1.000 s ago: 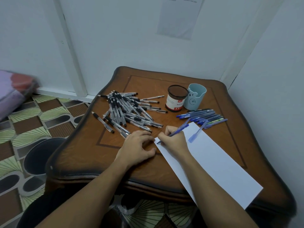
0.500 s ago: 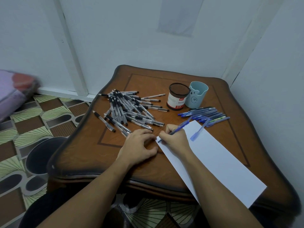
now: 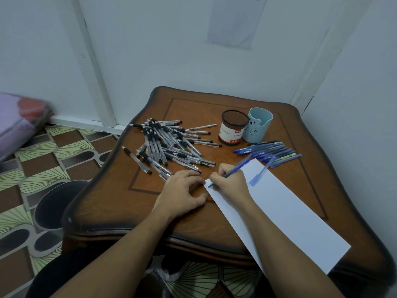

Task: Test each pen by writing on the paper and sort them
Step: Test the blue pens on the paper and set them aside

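Right hand [image 3: 231, 182]: fingers pinch a blue pen [image 3: 235, 168], tip on the far-left corner of the paper [image 3: 290, 211] lying on the table [image 3: 120, 203]. Left hand [image 3: 182, 190]: fingers loosely bent, holding nothing, tips resting beside that corner. Black pens [image 3: 169, 145] lie heaped beyond it; blue pens [image 3: 268, 152] lie in a row near two cups [image 3: 233, 131].
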`<action>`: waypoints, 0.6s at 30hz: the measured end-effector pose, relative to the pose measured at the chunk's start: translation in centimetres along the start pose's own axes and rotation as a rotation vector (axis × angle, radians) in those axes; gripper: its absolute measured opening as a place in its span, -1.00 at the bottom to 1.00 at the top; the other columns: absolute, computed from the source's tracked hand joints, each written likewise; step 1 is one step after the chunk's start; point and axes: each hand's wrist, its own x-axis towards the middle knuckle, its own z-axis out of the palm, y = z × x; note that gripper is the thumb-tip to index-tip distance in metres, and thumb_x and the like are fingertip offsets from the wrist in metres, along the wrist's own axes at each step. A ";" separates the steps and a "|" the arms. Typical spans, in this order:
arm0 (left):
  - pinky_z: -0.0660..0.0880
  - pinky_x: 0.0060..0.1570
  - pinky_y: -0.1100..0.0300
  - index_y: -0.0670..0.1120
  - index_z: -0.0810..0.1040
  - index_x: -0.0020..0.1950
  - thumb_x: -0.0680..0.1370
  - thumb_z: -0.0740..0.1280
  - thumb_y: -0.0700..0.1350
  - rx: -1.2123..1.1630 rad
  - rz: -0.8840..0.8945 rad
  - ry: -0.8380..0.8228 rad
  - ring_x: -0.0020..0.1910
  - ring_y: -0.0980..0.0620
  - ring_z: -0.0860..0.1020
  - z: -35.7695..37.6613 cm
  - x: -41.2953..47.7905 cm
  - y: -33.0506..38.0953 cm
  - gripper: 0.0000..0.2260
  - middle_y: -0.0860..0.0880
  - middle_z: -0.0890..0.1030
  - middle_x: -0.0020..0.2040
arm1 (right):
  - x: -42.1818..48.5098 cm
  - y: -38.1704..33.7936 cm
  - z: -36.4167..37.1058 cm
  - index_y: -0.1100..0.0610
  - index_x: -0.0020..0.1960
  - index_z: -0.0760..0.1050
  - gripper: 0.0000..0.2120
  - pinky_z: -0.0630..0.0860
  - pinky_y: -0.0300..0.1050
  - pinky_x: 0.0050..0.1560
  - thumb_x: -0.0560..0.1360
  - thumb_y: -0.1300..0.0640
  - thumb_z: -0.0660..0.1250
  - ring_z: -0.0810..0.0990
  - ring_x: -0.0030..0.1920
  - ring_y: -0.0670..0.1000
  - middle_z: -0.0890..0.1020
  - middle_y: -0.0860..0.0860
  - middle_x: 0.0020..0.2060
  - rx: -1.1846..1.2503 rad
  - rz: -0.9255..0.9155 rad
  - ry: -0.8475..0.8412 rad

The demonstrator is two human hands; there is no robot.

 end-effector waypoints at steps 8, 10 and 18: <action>0.16 0.37 0.10 0.18 0.56 0.20 0.44 0.38 0.17 -0.015 -0.009 0.008 0.35 0.19 0.29 0.0 -0.1 0.1 -0.66 0.19 0.44 0.33 | -0.1 -0.1 0.1 0.07 -0.45 0.34 -0.67 0.49 -0.05 -0.32 0.38 0.31 0.37 0.47 -0.40 0.08 0.37 0.07 -0.50 -0.009 0.011 0.004; 0.16 0.37 0.09 0.18 0.56 0.20 0.44 0.37 0.18 -0.017 -0.011 0.001 0.35 0.19 0.29 -0.1 -0.1 0.1 -0.66 0.19 0.43 0.33 | -0.1 -0.1 0.1 0.02 -0.48 0.33 -0.62 0.48 -0.07 -0.35 0.39 0.33 0.37 0.47 -0.40 0.07 0.37 0.05 -0.51 0.000 0.013 0.008; 0.17 0.39 0.07 0.18 0.56 0.20 0.45 0.38 0.16 -0.030 -0.010 0.005 0.35 0.19 0.29 -0.1 -0.2 0.2 -0.67 0.19 0.44 0.33 | -0.2 -0.1 0.2 0.07 -0.43 0.34 -0.66 0.50 -0.02 -0.30 0.41 0.32 0.37 0.47 -0.38 0.07 0.38 0.10 -0.48 -0.035 0.008 0.019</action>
